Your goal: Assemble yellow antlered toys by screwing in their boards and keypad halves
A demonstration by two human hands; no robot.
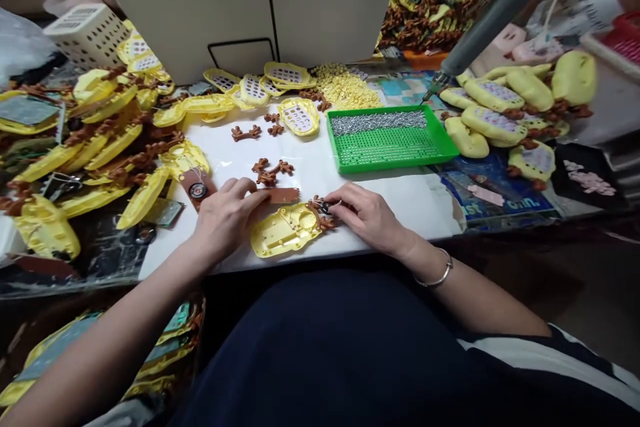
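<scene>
My left hand (223, 213) pinches the edge of a brown circuit board (284, 195), just behind an open yellow plastic toy shell (283, 232) that lies hollow side up. At the shell's right end sits a brown antler-shaped piece (327, 221). There, the fingertips of my right hand (365, 213) close on a small round black part (325, 207) that looks like a speaker. Left of my left hand, another brown board with a round speaker (198, 191) rests against a yellow shell (185, 159). Loose brown antler pieces (273, 172) lie behind the board.
A green tray (395, 163) of small metal screws stands beyond my right hand, under a hanging screwdriver (450, 67). Yellow shells (90, 153) pile up at left; assembled yellow toys (495, 123) lie at right. Small yellow buttons (345, 87) lie before a carton (240, 13).
</scene>
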